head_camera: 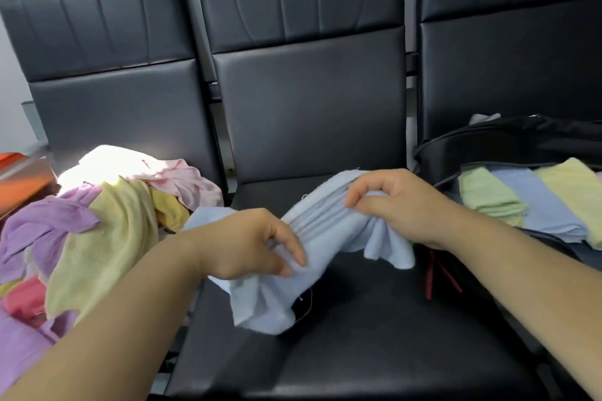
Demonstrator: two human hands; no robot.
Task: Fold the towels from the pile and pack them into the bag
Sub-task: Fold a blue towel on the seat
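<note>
**Both hands on the blue towel, middle seat**

Forearms enter from the bottom edge. Left hand (250, 244): fingers curled, thumb and fingertips pinching a gathered fold of the blue towel (325, 238). Right hand (400, 205): fingers curled down over the bunched upper edge, gripping it. Towel hangs between the two hands just above the black seat (358, 352), crumpled, with loose ends drooping below each grip.

Handling, my judgement: thin, light, limp cloth. It has no stiffness and holds no shape unsupported; not slippery, nothing fragile. Bunched grips will not give a clean fold. I would take it by two corners of one edge and let it hang flat first.

Pile (97, 221) on the left seat: unfolded towels, yellow, purple, pink and red, tangled together. Bag (488, 146) on the right seat: black, lying open. Folded towels (537, 202) lie side by side in it, as far as I can tell: green, blue, yellow. Chair backs (303, 91) stand behind.
</note>
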